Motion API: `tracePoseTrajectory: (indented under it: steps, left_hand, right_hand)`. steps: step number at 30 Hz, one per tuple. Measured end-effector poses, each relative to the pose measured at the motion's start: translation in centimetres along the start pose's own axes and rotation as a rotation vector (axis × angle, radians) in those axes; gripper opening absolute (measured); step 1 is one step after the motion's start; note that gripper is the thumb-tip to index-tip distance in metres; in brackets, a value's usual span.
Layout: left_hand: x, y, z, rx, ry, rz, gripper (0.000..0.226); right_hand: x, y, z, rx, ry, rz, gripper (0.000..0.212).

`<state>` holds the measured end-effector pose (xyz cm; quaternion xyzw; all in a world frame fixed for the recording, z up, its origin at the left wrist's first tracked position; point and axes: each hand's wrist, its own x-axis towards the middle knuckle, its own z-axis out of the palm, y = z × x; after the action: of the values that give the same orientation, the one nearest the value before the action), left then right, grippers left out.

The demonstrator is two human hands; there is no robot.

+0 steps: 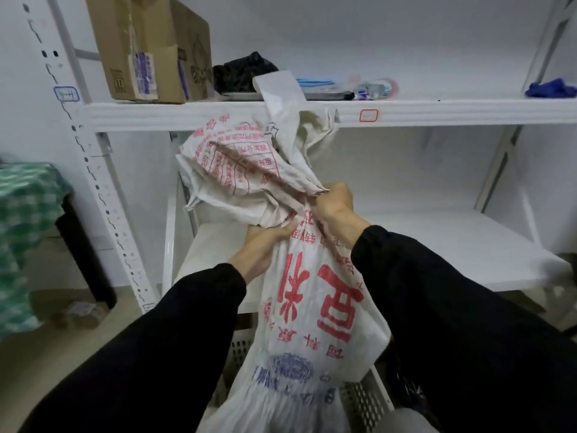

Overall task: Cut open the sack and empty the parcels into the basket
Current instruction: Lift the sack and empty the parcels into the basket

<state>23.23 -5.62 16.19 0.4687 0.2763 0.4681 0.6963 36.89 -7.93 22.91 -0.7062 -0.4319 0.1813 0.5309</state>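
Observation:
A white woven sack (309, 307) with red and blue print hangs upright in the middle, its loose upper part bunched and flopping toward the shelf. My left hand (265, 242) grips the sack's cloth at the gathered neck from the left. My right hand (335, 203) grips the bunched neck from the right, a little higher. The sack's lower end reaches down into a white perforated basket (362, 401) at the bottom. No parcels are visible; the sack hides the basket's inside.
A white metal shelving unit (218, 112) stands right behind the sack. Its upper shelf carries a cardboard box (146, 48), a black bag (240, 73), blue items and tape. A green checked cloth (22, 220) covers a table at left.

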Motion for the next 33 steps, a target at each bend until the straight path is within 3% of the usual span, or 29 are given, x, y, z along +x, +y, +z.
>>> tracePoseTrajectory:
  steps: [2,5,9,11,14,16,18,20,21,25,29,31,33]
  left_hand:
    - [-0.3,0.2,1.6,0.059,-0.003,-0.018,0.038]
    - [0.3,0.0,1.7,0.164,0.084,-0.008,0.039]
    - [1.3,-1.0,0.7,0.219,0.22,0.08,0.041]
    - [1.6,-1.0,0.6,0.225,0.268,0.091,0.042]
    - [1.6,-0.2,1.1,0.211,0.272,0.095,0.034]
    - [1.7,0.2,1.4,0.144,0.266,0.077,0.034]
    - [1.8,0.3,1.4,0.099,0.237,0.036,0.04]
    - [1.6,0.4,1.4,0.081,0.193,0.017,0.041]
    - [1.4,0.4,1.4,0.084,0.176,0.017,0.038]
    - [0.7,0.7,-0.2,0.247,0.165,0.012,0.029]
    - [0.3,1.3,-3.6,0.334,0.104,-0.089,0.073]
    - [-0.8,0.2,-4.7,0.389,0.127,-0.139,0.064]
    - [-2.0,-1.0,-4.8,0.371,0.219,-0.152,0.029]
  right_hand:
    - [-0.4,0.2,0.8,0.113,-0.099,0.095,0.008]
    - [-0.8,0.4,-0.2,0.247,-0.284,0.151,0.016]
    - [-1.1,1.7,-2.5,0.486,-0.517,0.1,0.053]
    - [-1.9,3.6,-2.6,0.258,-0.49,-0.003,0.083]
    - [-2.8,6.9,-2.9,-0.404,-0.43,-0.146,0.111]
    - [-2.8,8.4,-2.9,-0.483,-0.404,-0.185,0.102]
    - [-2.7,8.9,-2.7,-0.373,-0.272,-0.19,0.067]
    - [-3.1,9.1,-2.6,-0.461,-0.068,-0.276,0.023]
    - [-3.3,9.2,-2.4,-0.478,0.009,-0.301,0.017]
    - [-3.5,8.3,-1.6,-0.343,0.118,-0.278,0.026]
    - [-1.6,5.0,-2.5,-0.198,0.13,-0.295,0.037]
    - [-1.4,4.8,-2.5,-0.123,0.079,-0.281,0.039]
    - [-2.1,5.9,-1.9,-0.092,-0.073,-0.276,0.036]
